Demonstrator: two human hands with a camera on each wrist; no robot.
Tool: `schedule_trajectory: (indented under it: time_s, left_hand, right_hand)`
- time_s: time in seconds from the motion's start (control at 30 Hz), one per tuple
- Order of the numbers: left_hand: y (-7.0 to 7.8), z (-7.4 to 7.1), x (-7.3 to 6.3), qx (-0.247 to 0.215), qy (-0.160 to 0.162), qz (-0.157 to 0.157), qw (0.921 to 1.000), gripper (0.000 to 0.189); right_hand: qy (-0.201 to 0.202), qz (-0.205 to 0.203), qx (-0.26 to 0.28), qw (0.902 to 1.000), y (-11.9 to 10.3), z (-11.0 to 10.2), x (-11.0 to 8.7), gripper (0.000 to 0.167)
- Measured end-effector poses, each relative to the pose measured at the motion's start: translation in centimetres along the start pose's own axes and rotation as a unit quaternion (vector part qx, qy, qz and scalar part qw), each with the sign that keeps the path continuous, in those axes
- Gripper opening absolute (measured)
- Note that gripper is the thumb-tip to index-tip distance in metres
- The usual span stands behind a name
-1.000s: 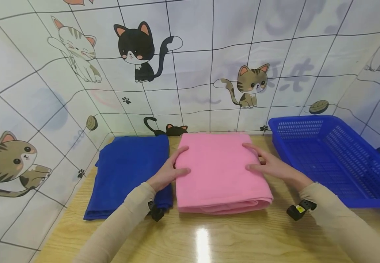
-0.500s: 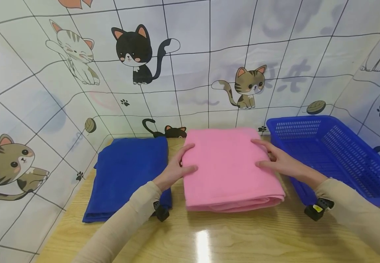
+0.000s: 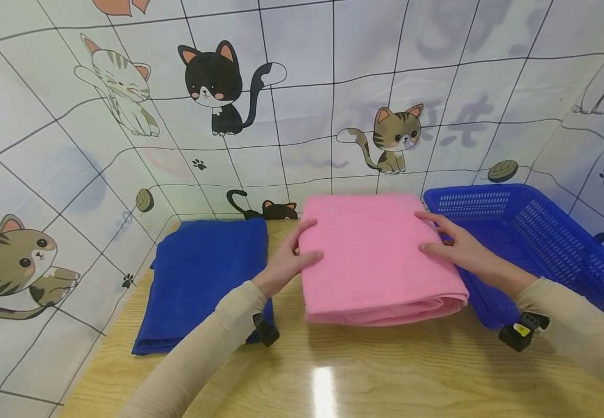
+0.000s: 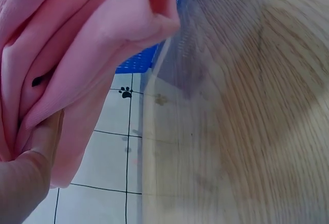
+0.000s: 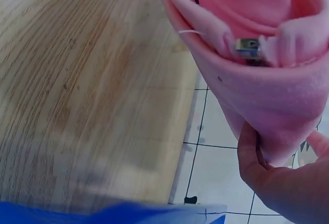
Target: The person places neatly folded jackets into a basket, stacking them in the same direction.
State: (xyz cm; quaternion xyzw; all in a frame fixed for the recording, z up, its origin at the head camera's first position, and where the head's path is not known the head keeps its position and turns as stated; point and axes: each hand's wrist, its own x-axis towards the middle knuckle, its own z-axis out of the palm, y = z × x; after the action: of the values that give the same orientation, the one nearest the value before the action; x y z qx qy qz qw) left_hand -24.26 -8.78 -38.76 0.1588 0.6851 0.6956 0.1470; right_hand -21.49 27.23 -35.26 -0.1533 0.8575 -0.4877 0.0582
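Observation:
A folded pink garment [image 3: 375, 255] is held level above the table in the head view, its rolled layers facing the near side. My left hand [image 3: 286, 262] grips its left edge, thumb on top and the other fingers partly hidden beneath. On the opposite edge my right hand [image 3: 459, 247] pinches it the same way. Up close, the right wrist view shows a small metal piece [image 5: 248, 48] among the pink layers and my right fingers [image 5: 249, 152] on the cloth. A folded blue cloth [image 3: 210, 278] lies left of my left hand.
A blue plastic basket [image 3: 482, 310] with slotted walls stands on the right, partly behind my right arm. The wooden table [image 3: 385, 371] meets a white wall [image 3: 312, 116] printed with cats and grid lines at the back and left.
Both hands have lifted the pink garment off the table and carried it to the right, toward the basket. The blue cloth and the basket stay in place.

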Motion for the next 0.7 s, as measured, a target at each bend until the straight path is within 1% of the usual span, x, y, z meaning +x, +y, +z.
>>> schedule_trajectory:
  time_s: [0.2, 0.47, 0.7]
  left_hand:
    - [0.4, 0.5, 0.5, -0.010, -0.009, 0.009, 0.9999, 0.070]
    - [1.1, 1.8, 1.2, -0.003, -0.023, 0.019, 0.9995, 0.072]
    - [1.4, 3.3, 2.2, -0.034, -0.048, 0.023, 0.9980, 0.073]
  right_hand:
    - [0.006, 0.012, 0.002, 0.9999, -0.2, -0.6, -0.4, 0.074]
    - [0.024, 0.007, -0.011, 0.9996, 0.0, -1.7, -1.3, 0.075]
    - [0.059, 0.001, -0.021, 0.9981, 0.4, -2.9, -2.3, 0.074]
